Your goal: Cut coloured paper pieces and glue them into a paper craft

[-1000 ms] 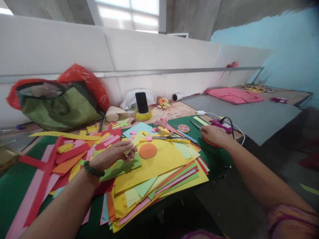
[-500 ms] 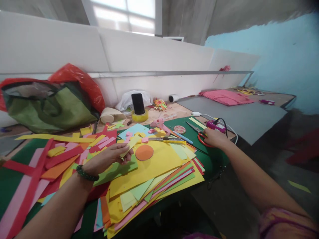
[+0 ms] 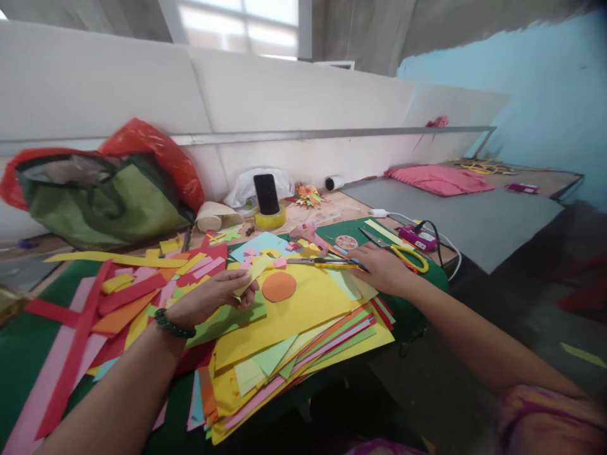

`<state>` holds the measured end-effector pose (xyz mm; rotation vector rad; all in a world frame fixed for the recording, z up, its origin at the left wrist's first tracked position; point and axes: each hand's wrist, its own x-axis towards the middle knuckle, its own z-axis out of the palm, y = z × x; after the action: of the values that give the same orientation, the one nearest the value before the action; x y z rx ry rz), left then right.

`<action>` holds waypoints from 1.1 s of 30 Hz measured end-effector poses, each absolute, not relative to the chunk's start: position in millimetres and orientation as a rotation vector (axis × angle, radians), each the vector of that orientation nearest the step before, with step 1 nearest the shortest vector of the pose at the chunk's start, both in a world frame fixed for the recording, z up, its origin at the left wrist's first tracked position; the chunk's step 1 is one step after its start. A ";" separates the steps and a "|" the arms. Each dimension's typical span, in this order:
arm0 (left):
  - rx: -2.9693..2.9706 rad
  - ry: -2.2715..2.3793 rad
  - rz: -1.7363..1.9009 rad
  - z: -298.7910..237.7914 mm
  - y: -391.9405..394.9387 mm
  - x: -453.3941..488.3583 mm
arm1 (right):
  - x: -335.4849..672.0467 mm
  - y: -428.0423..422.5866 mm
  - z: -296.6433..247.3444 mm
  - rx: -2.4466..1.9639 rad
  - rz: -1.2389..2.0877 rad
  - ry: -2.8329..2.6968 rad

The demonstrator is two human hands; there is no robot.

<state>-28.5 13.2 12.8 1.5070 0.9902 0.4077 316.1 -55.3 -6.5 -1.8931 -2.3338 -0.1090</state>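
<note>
Between the fingers and thumb of my left hand (image 3: 225, 292) is a small pale yellow paper piece (image 3: 258, 268), held above the paper stack. My right hand (image 3: 379, 268) has its fingers bent over a slim blue pen (image 3: 340, 251), closed at its middle part, just beyond the handle end of a yellow utility knife (image 3: 327, 261). Behind that hand lie scissors (image 3: 408, 256) with a yellow and red handle. An orange paper circle (image 3: 279, 287) rests on the yellow sheet (image 3: 303, 322) topping the stack.
Coloured paper strips (image 3: 128, 297) cover the left side. Behind the stack are a pink glue gun (image 3: 308, 234), a round pink-patterned disc (image 3: 346, 242), and a phone (image 3: 266, 193) propped on yellow tape (image 3: 270, 218). A purple power strip (image 3: 418, 237) with cords sits right; a green bag (image 3: 104, 202) stands left.
My right hand has left the scissors and moved left to the blue pen. The scissors lie on the green surface. My left hand still holds the paper piece.
</note>
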 end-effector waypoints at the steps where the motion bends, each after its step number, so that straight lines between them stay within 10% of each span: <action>1: 1.504 0.985 0.411 12.3 13.3 -28.7 | 310.0 -50.7 -8.3 -1.881 -0.119 -2.382; 17: 1.342 0.826 0.474 6.1 15.3 -29.7 | 277.6 -94.6 13.2 -1.597 0.304 -2.242; 33: 1.364 0.838 0.473 8.5 11.1 -27.1 | 261.4 -93.3 0.3 -1.650 0.022 -2.333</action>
<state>-27.1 11.1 8.5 1.3635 0.8381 0.4729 261.4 -93.3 0.3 -1.6498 -2.3332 0.0223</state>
